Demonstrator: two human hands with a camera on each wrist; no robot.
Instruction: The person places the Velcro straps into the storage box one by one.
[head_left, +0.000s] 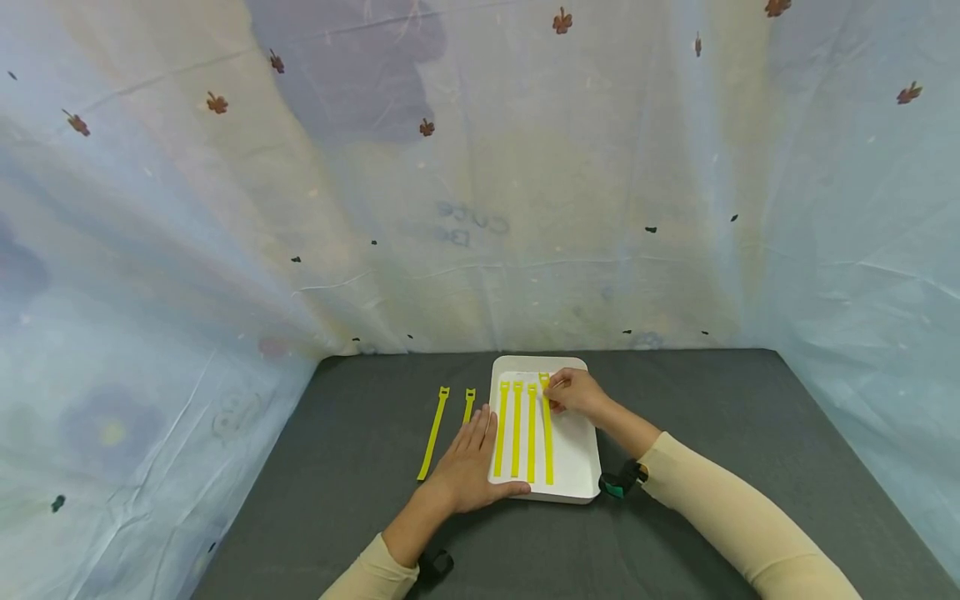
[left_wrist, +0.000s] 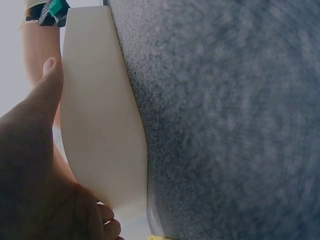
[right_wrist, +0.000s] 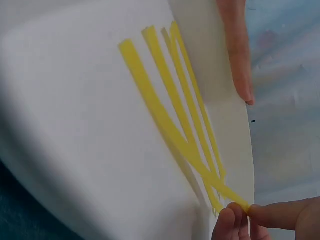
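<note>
My right hand (head_left: 576, 392) pinches the head end of a yellow cable tie (head_left: 548, 442) above the white tray (head_left: 579, 467). In the right wrist view, the held cable tie (right_wrist: 150, 102) slants over the others, raised at the pinched end. Three more cable ties (head_left: 517, 433) lie lengthwise, side by side, in the tray. My left hand (head_left: 468, 471) rests against the tray's left side, fingers straight, with its thumb along the near edge. The left wrist view shows that thumb (left_wrist: 47, 92) at the tray's outer wall (left_wrist: 102, 115).
Left of the tray, a yellow cable tie (head_left: 432, 437) lies on the dark grey cloth (head_left: 360, 467). Another cable tie (head_left: 469, 402) beside it is partly hidden by my left hand. A patterned pale curtain (head_left: 525, 275) hangs behind the table and along both sides.
</note>
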